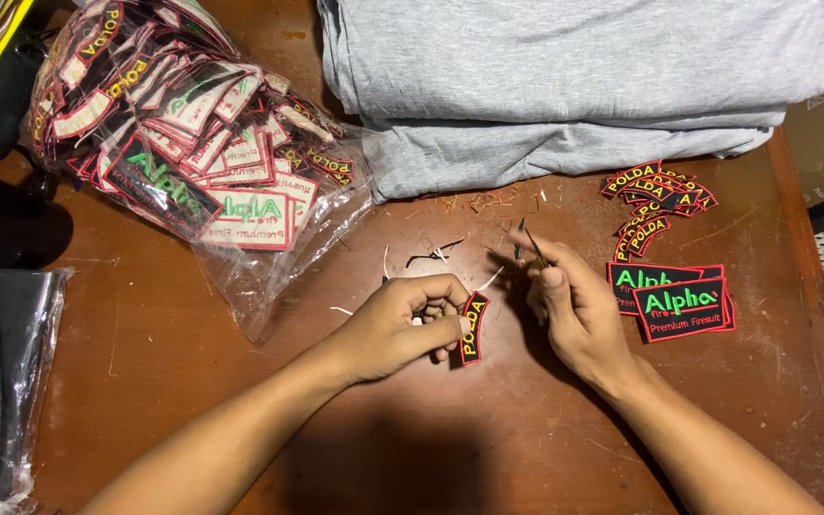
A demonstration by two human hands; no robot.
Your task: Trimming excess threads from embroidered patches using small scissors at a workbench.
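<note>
Two hands of mine are over a wide brown wooden table (193, 381), the biggest thing in view. At its far edge lies a folded stack of grey knit fabric (565, 76), and to the left of that a clear plastic bag stuffed with embroidered patches (193, 153), its open mouth spilling toward the middle. At the left edge I see dark bags in plastic wrap (11, 362). On the right sits a short stack of rectangular black patches with red borders and green lettering (679, 300), and just beyond it a loose heap of small curved black patches with red edges and yellow lettering (655, 205).

My left hand (398, 329) is curled, thumb and fingers pinching one curved black patch with a red edge and yellow letters (473, 329), held upright near the centre of the table, between my two hands. My right hand (574, 310) is closed in a pinch around a small pair of thread snips (529, 245), whose thin blades point away from me, apart from the patch. Smallest of all, trimmed thread scraps (436, 253) lie scattered on the wood just past my fingers.
</note>
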